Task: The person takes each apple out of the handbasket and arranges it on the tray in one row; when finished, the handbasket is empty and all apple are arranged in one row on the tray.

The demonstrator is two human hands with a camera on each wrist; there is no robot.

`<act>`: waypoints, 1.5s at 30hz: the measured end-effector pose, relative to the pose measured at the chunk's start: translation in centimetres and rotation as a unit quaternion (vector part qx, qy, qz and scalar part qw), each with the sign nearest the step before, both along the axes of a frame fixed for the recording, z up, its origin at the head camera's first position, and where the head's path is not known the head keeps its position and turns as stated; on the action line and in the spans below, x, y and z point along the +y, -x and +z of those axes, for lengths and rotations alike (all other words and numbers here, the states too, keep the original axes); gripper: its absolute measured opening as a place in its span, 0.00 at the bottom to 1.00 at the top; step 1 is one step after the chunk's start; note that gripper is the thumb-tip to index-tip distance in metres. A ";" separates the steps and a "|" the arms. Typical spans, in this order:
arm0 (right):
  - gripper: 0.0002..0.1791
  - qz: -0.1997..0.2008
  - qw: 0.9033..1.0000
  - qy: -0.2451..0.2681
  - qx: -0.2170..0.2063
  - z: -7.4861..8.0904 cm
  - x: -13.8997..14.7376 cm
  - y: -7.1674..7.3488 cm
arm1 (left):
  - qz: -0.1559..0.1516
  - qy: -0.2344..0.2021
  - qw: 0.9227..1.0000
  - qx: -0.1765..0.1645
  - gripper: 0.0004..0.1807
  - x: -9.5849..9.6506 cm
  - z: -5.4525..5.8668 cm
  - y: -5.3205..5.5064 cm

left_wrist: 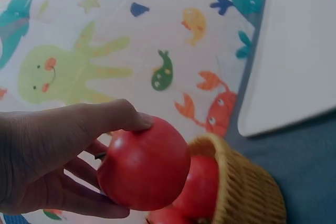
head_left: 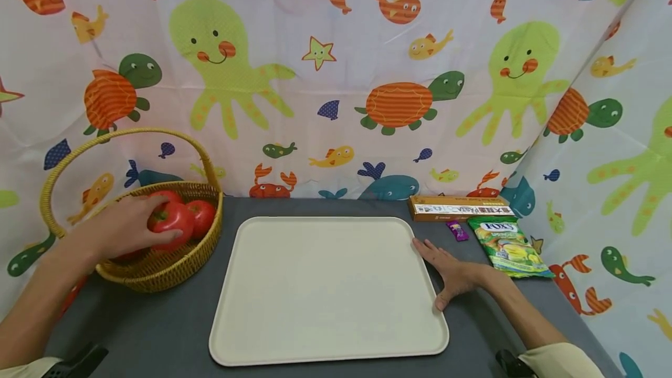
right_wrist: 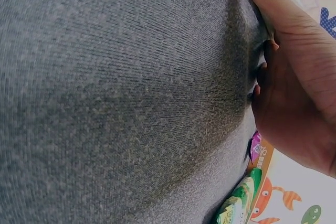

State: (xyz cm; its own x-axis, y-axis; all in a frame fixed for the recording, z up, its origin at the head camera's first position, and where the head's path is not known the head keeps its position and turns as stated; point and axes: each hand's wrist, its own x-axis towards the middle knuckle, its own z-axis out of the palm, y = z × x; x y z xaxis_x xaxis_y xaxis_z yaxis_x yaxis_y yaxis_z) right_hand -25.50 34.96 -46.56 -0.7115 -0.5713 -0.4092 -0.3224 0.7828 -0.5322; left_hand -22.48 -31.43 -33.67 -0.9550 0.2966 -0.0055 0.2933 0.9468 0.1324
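Observation:
My left hand grips a red tomato at the wicker basket. In the left wrist view the thumb lies on top of the tomato and the fingers reach round its side and underside. More red tomatoes sit in the basket below it. On the right, my right hand rests against the right edge of the cream tray, fingers spread and fairly straight. In the right wrist view, the right hand shows from its palm side, with its fingertips partly hidden.
Behind the right hand lie a long brown box, a small purple wrapped sweet and a green Fox's bag. The basket's tall handle arches above the left hand. A patterned curtain borders the grey table.

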 end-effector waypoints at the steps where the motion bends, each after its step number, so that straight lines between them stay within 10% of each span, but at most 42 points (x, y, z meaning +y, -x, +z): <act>1: 0.86 0.000 1.000 -0.002 0.000 0.0 0.0 0.0 | 0.003 0.001 1.000 0.003 0.48 0.2 0.3 -0.1; 7: 0.86 0.001 1.000 -0.005 0.007 -0.1 0.0 0.2 | 0.010 -0.013 1.000 0.013 0.51 2.7 2.0 -0.6; 19: 0.86 -0.007 1.000 -0.006 -0.004 -0.4 0.1 0.0 | -0.080 -0.086 0.993 0.031 0.43 11.4 2.3 0.1; 37: 0.87 -0.004 1.000 -0.003 0.012 -0.3 0.5 -0.1 | -0.198 -0.206 0.958 0.031 0.40 23.4 -1.4 2.4; 45: 0.87 0.002 1.000 -0.008 0.012 -0.1 0.2 0.0 | -0.186 -0.208 0.960 -0.020 0.39 27.7 -3.3 2.1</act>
State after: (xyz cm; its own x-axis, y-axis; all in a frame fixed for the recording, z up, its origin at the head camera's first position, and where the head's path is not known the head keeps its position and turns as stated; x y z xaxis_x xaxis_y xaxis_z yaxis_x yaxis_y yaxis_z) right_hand -25.46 35.17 -46.70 -0.7189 -0.5679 -0.4008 -0.3380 0.7894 -0.5124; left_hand -24.56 -3.77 -36.98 -0.7839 0.6019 0.1527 0.5878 0.6400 0.4949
